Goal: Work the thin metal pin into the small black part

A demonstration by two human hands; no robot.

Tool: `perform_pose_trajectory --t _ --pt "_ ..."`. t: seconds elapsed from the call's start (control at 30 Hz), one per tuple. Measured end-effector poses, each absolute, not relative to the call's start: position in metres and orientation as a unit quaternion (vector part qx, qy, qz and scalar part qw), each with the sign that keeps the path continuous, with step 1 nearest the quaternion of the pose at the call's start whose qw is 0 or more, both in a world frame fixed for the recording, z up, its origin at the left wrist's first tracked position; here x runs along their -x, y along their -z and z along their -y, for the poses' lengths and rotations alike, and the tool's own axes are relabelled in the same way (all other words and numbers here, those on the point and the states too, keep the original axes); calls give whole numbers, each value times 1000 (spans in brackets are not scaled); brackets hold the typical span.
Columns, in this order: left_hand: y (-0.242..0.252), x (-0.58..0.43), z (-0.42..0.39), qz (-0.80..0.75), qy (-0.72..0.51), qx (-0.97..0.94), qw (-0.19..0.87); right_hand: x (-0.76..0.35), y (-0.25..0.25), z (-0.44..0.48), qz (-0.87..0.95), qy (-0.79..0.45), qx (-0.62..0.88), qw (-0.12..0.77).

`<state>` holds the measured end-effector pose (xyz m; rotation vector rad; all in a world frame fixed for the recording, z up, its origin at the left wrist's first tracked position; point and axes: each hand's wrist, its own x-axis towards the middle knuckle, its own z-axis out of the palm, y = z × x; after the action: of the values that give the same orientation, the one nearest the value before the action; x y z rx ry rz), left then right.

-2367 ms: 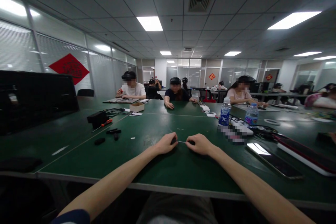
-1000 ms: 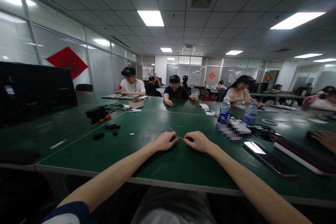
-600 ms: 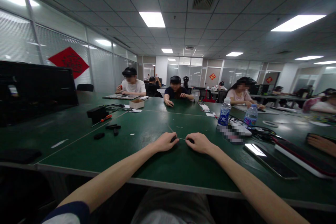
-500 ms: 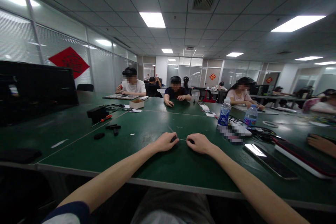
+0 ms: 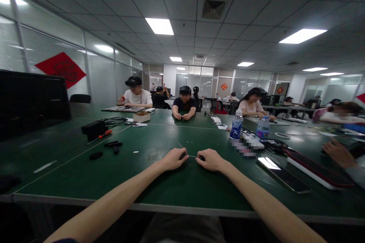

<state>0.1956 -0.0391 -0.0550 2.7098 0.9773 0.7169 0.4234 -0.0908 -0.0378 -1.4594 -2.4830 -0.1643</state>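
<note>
My left hand rests on the green table, its fingers curled round a small dark object. Across a narrow gap, my right hand is closed on a similar small black piece. Fingers cover most of both objects, so their kind cannot be made out. A thin pale line runs between the two hands; whether it is a cord or a mark on the table is unclear. Both forearms reach in over the table's front edge.
Left lie a screwdriver, small black parts, a black box and an open carton. Right are two bottles, cables, a phone and a red-edged device. Another person's hand is at far right; several people sit around.
The view has swung slightly right, so the scene sits further left. My hands keep their closed grip close together. The person opposite has brought both hands together.
</note>
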Motion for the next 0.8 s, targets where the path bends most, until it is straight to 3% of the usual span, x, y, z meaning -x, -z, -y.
perform_pose_trajectory --t 0.4,0.8 --pt "54 -194 40 -323 -250 -907 101 -421 36 92 858 45 494 136" --pt "59 -199 33 -343 -338 -855 190 -411 35 101 886 2 426 182"
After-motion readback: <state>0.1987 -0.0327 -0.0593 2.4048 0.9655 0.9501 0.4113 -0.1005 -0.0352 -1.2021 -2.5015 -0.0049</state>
